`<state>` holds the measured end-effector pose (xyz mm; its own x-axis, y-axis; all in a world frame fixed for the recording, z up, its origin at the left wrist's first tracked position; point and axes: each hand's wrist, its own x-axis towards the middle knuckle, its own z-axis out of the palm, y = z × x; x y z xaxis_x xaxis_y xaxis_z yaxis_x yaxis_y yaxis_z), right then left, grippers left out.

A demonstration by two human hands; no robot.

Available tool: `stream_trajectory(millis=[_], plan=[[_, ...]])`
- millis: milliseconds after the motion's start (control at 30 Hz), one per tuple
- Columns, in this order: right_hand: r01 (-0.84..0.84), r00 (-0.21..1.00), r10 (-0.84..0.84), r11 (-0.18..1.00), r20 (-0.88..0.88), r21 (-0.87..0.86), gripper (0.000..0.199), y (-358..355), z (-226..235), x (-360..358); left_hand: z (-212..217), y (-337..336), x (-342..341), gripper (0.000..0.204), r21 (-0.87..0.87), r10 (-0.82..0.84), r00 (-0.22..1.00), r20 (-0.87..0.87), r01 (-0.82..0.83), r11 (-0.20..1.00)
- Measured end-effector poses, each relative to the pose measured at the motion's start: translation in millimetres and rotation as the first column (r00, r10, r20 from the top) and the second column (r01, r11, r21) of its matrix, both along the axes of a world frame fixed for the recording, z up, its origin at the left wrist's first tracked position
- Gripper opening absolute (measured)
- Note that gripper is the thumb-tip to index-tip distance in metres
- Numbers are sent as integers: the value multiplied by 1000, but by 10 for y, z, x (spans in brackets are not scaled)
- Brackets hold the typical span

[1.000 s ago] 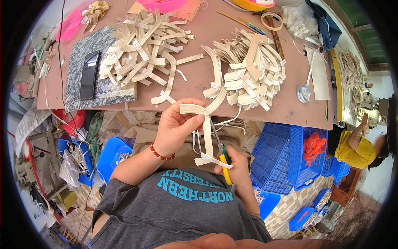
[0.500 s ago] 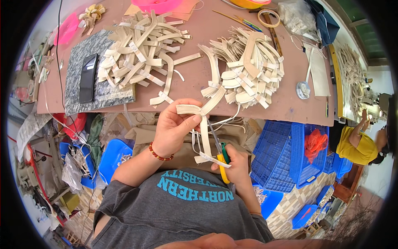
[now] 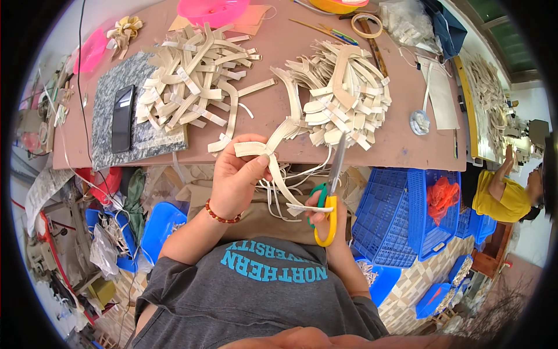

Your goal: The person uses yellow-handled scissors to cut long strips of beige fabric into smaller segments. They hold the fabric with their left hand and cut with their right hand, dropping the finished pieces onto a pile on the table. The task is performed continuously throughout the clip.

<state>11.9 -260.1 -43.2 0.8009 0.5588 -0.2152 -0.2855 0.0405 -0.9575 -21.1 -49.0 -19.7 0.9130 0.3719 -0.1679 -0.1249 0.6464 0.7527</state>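
My left hand (image 3: 235, 177), with a beaded bracelet at the wrist, pinches a cream stitched fabric strap (image 3: 281, 132) near the join where its arms meet. One arm of the strap hangs down toward my right hand (image 3: 336, 224), and thin loose cords dangle beside it. Yellow-and-green-handled scissors (image 3: 336, 168) are in my right hand, blades pointing up toward the table and apart from the join. The strap's lower end lies at the scissor handles; whether my right fingers also pinch it, I cannot tell. Piles of similar straps lie at left (image 3: 195, 81) and right (image 3: 349, 93).
A black phone (image 3: 122, 119) rests on a grey speckled slab (image 3: 104, 93). Tape (image 3: 367, 25), pens and a pink bowl (image 3: 212, 10) sit toward the back. Blue crates (image 3: 383, 215) stand below the table at right. A person in yellow (image 3: 500, 195) works at far right.
The scissors have swung from beneath the strap's join to its right, their blades now pointing up and away. My left hand and the strap have shifted slightly left.
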Motion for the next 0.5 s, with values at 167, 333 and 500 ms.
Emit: stream_trajectory(millis=[167, 333, 500], plan=[[26, 999, -33, 981, 35, 194, 48, 148, -5, 77, -5, 10, 23, 26, -34, 53, 998, -37, -55, 998], [5, 997, 5, 993, 83, -118, 37, 159, 76, 34, -49, 24, 69, 26, -34, 114, 993, -34, -115, 993], [51, 998, -48, 995, 32, -81, 33, 289, 227, 48, -100, -15, 65, 28, -77, 124, 990, -63, -129, 989]])
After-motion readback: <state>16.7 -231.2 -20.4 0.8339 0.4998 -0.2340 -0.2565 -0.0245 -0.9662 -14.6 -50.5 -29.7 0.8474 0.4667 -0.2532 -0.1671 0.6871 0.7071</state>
